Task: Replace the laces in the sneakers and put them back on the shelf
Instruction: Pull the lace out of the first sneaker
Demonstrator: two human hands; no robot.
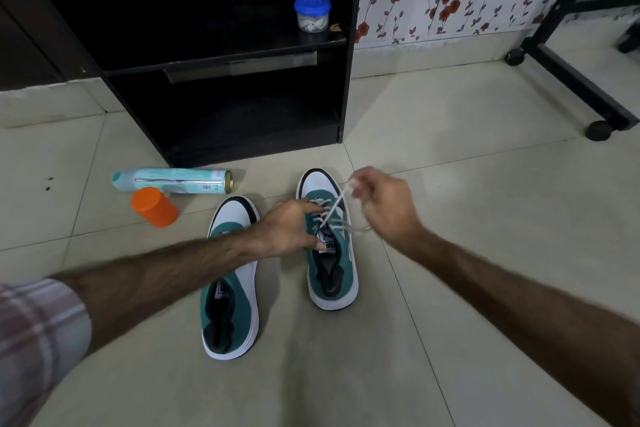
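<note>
Two teal and white sneakers stand on the tiled floor, toes pointing away from me. The right sneaker (pixel 330 270) has a white lace (pixel 337 204) threaded through its eyelets. My left hand (pixel 287 230) grips this shoe at the tongue and eyelets, thumb on the tongue label. My right hand (pixel 381 204) is raised over the shoe's right side and pinches the lace, pulling it up taut. The left sneaker (pixel 232 288) lies under my left forearm, its eyelets hidden by the arm. The black shelf unit (pixel 221 55) stands behind the shoes.
A spray can (pixel 173 180) lies on its side left of the shoes, with an orange cap (pixel 154 206) beside it. A blue-lidded jar (pixel 312 13) sits on the shelf. A black wheeled frame (pixel 568 73) stands at the right by floral wallpaper.
</note>
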